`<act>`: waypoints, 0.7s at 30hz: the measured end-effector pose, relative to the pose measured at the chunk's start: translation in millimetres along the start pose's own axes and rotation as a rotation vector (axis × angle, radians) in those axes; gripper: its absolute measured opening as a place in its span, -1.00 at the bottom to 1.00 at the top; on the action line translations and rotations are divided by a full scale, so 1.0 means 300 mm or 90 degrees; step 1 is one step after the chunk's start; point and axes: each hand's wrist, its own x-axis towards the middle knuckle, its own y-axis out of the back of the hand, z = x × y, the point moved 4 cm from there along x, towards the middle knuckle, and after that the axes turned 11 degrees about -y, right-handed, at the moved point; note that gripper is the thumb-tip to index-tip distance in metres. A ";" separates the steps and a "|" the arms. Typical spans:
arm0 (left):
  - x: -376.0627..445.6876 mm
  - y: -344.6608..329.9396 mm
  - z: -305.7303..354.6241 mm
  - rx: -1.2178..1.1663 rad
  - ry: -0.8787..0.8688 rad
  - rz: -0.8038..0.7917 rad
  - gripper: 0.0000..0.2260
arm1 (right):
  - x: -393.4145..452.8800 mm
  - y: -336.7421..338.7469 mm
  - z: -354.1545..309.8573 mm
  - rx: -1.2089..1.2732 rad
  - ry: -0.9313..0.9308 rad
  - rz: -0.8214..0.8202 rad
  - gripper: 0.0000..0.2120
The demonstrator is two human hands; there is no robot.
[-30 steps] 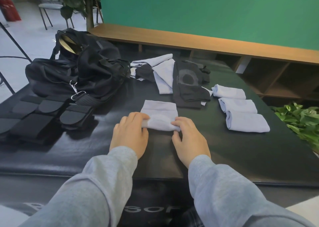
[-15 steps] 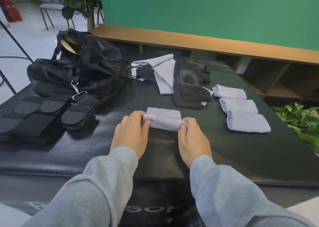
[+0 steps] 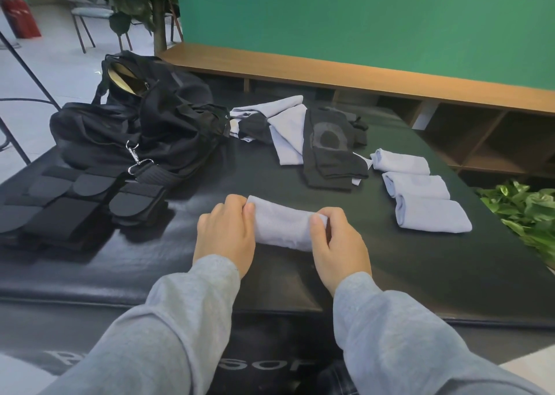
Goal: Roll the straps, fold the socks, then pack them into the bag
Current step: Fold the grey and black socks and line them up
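Hands hold a rolled pale sock (image 3: 283,226) near the middle of the black table (image 3: 420,262). Left hand (image 3: 223,235) curls its fingers on one end, right hand (image 3: 339,244) pinches the other. Black bag (image 3: 126,130) sits far left.

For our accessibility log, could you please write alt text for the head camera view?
Both hands, left hand and right hand, grip a rolled lilac sock on a black mat. Three folded lilac socks lie right; a black bag sits left.
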 end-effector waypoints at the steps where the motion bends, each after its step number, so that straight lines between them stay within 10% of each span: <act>1: 0.000 0.002 0.001 -0.002 0.000 0.004 -0.74 | -0.002 -0.002 -0.001 -0.004 0.001 -0.003 -0.92; 21: 0.007 -0.004 0.014 0.064 -0.044 -0.009 -0.80 | 0.024 -0.017 0.004 -0.033 0.016 0.007 -0.66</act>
